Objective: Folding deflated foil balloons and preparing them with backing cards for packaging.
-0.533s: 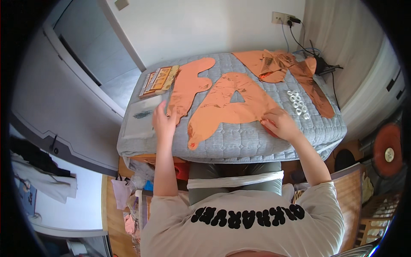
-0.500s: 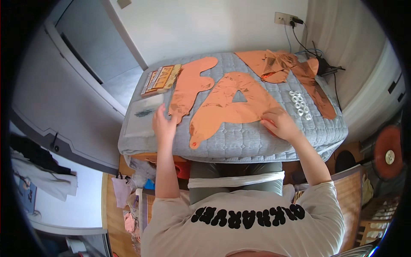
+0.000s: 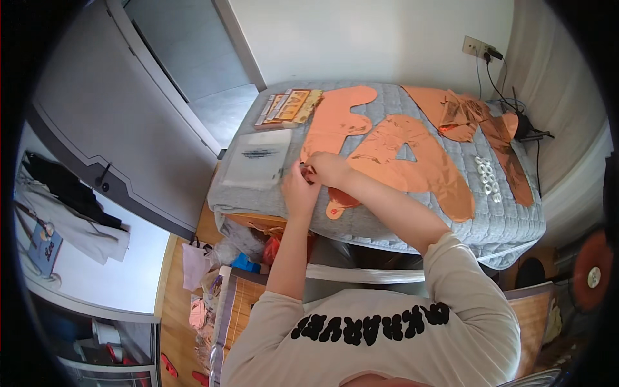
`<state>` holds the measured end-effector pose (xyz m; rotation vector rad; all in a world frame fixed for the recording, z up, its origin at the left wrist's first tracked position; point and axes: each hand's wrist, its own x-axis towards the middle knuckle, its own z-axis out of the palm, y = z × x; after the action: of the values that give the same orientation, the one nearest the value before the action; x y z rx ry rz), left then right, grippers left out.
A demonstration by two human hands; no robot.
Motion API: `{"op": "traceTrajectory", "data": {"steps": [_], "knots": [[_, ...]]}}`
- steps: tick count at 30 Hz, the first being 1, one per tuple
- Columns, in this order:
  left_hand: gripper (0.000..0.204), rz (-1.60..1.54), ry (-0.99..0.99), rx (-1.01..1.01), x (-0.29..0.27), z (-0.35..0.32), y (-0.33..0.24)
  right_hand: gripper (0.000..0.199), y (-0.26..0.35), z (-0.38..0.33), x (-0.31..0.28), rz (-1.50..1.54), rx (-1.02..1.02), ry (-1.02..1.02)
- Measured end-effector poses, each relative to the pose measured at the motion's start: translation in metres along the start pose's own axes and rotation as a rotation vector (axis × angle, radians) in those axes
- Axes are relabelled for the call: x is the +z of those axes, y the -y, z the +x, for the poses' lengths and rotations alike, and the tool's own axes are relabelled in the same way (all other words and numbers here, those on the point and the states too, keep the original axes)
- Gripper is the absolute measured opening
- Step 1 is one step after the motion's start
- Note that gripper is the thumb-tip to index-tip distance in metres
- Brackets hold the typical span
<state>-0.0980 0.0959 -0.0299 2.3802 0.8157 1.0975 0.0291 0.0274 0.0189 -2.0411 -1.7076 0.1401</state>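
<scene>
My left hand point(image 3: 300, 193) and my right hand point(image 3: 329, 170) meet at the near end of a flat, copper-coloured F-shaped foil balloon point(image 3: 335, 116). Fingers of both hands are closed on that end, which they largely cover. Under my right forearm lies an A-shaped foil balloon point(image 3: 432, 171) of the same colour, flat and creased, its tail toward the bed's front edge. Farther right is another crumpled foil balloon point(image 3: 458, 116), partly folded over itself. Left of my hands rests a translucent flat packet point(image 3: 258, 161) with dark marks.
Orange printed packets point(image 3: 287, 108) lie at the far left of the grey quilted bed point(image 3: 380, 224). Small shiny round pieces point(image 3: 488, 179) sit in rows on the right. Black cables point(image 3: 525, 126) run down the far right corner. Plastic bags point(image 3: 242, 245) are below the bed's front edge.
My right hand has left the A-shaped balloon's edge and crossed left to join my left hand at the F-shaped balloon's near end. The view has shifted left.
</scene>
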Motion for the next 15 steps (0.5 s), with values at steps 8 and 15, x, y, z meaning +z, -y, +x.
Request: {"op": "traceTrajectory", "data": {"steps": [8, 15], "knots": [[0.058, 0.088, -0.001, -0.01, -0.006, -0.003, -0.009, 0.023, 0.006, 0.009, -0.003, -0.144, -0.028, 0.088], [0.058, 0.083, 0.002, -0.018, -0.004, -0.002, -0.007, 0.019, -0.003, 0.006, 0.004, -0.141, -0.097, -0.002]]}}
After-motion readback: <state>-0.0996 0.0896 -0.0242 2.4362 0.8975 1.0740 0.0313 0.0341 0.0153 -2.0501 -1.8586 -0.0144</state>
